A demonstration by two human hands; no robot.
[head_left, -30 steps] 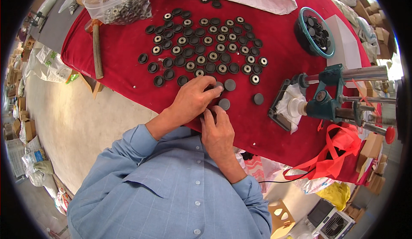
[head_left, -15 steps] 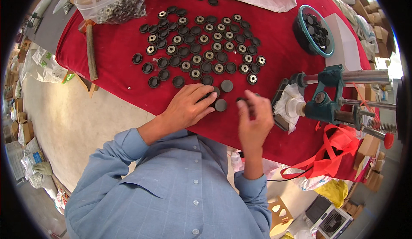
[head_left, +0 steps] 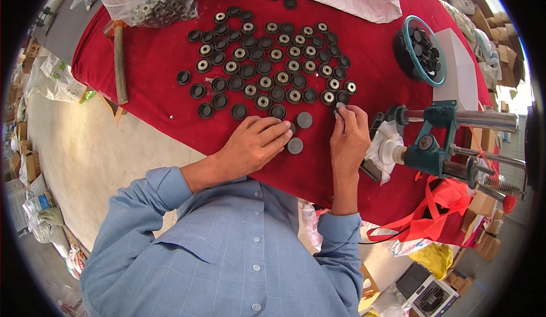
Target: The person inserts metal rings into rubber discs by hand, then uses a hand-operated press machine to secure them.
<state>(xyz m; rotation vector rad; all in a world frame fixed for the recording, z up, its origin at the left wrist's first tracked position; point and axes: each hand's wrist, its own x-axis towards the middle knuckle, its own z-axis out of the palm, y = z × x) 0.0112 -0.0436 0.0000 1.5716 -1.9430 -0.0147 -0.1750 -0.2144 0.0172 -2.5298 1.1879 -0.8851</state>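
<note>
Two grey discs [head_left: 304, 119] lie uncovered on the red cloth [head_left: 372, 55]; the left hand [head_left: 250, 144] touches a third disc [head_left: 292, 128]. The right hand [head_left: 349, 138] has fingertips at one small piece [head_left: 340, 106]. Whether either grips, I cannot tell. Farther out I count one press [head_left: 426, 142], one hammer [head_left: 119, 61].

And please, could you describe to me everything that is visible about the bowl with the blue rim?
The bowl is round and deep, with a dark wall and a broad light-blue rim; it looks like plastic. Many small, dark, round pieces lie heaped inside, below the rim. It stands on the red cloth, at the far right, beside a white box; whether they touch is unclear. The right hand is apart from it.
</note>
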